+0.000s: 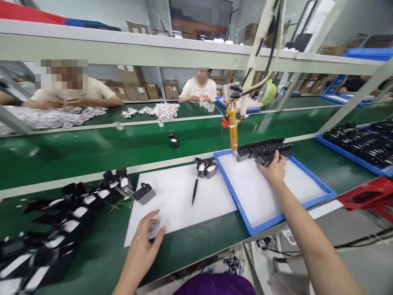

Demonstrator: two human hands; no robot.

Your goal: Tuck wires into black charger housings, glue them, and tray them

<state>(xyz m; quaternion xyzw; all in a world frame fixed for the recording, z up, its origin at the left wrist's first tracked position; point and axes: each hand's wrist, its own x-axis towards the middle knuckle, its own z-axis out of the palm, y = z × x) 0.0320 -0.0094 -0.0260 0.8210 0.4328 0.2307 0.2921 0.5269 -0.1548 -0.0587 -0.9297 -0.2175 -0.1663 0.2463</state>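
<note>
My right hand (275, 169) reaches into a blue-rimmed tray (252, 229). Its thumb and fingers are around a black power adapter (264, 157), at the front of a row of similar adapters (247, 151) along the tray's far side. My left hand (145, 239) hovers over the near left edge of a white sheet (175, 205), fingers apart, with nothing in it. Just beyond it on the sheet lies a single black adapter (145, 194). Two open housings with white parts inside (205, 168) stand at the sheet's far edge. A black pen-like tool (195, 191) lies mid-sheet.
A gold dispenser (233, 127) hangs nozzle-down over the tray's far left corner. Many opened black housings (76, 213) crowd the left bench. One adapter (173, 140) sits on the green conveyor (138, 145). A filled tray (362, 143) stands right. Two people work across the bench.
</note>
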